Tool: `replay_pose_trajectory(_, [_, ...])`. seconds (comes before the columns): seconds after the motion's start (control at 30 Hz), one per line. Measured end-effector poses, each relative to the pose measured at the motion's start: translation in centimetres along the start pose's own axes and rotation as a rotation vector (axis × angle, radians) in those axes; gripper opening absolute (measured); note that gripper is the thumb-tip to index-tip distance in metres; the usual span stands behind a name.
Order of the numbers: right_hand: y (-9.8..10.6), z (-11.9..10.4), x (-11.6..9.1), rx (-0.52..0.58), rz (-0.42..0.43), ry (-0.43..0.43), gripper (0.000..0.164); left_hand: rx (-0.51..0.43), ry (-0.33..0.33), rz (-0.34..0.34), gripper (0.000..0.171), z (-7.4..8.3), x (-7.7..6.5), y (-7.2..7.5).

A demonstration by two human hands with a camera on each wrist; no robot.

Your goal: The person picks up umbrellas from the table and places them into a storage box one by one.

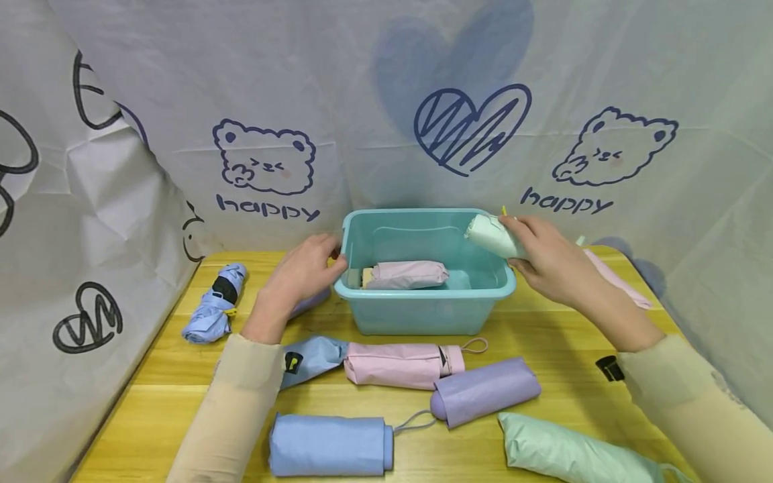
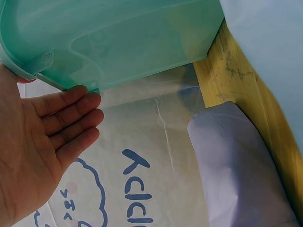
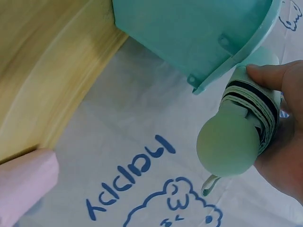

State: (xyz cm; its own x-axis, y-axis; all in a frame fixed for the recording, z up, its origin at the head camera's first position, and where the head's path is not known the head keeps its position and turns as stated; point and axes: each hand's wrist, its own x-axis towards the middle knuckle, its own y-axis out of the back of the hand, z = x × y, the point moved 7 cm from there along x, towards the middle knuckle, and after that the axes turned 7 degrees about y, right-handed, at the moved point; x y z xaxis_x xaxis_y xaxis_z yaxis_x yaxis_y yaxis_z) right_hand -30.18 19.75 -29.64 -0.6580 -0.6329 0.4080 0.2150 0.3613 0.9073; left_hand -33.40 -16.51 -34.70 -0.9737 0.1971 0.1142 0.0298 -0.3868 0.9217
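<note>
My right hand (image 1: 552,258) grips a mint green folded umbrella (image 1: 492,235) over the right end of a teal plastic bin (image 1: 423,312). In the right wrist view the umbrella's rounded handle (image 3: 228,144) and a small loop stick out below the hand. Inside the bin lies a pale pink folded umbrella (image 1: 413,274). My left hand (image 1: 304,268) is at the bin's left rim; in the left wrist view its fingers (image 2: 75,116) are nearly straight, with fingertips right at the rim. A purple umbrella (image 2: 241,165) lies below that hand.
On the wooden table (image 1: 151,396) in front of the bin lie a pink umbrella (image 1: 392,364), a purple one (image 1: 489,392), blue ones (image 1: 329,445) (image 1: 320,359) and a green one (image 1: 574,446). Another blue umbrella (image 1: 214,305) lies left, a pink one (image 1: 616,278) right. A printed cloth (image 1: 362,134) hangs behind.
</note>
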Motion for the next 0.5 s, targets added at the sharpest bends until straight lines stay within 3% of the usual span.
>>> replay_pose_trajectory(0.17, [-0.2, -0.3, 0.7, -0.009, -0.082, -0.012, 0.071, 0.005, -0.002, 0.001, 0.030, 0.1, 0.0, -0.1])
replay_pose_trajectory(0.5, [-0.7, -1.1, 2.7, -0.042, -0.170, 0.045, 0.070, 0.004, 0.003, 0.003, 0.030, -0.1, 0.1, -0.1])
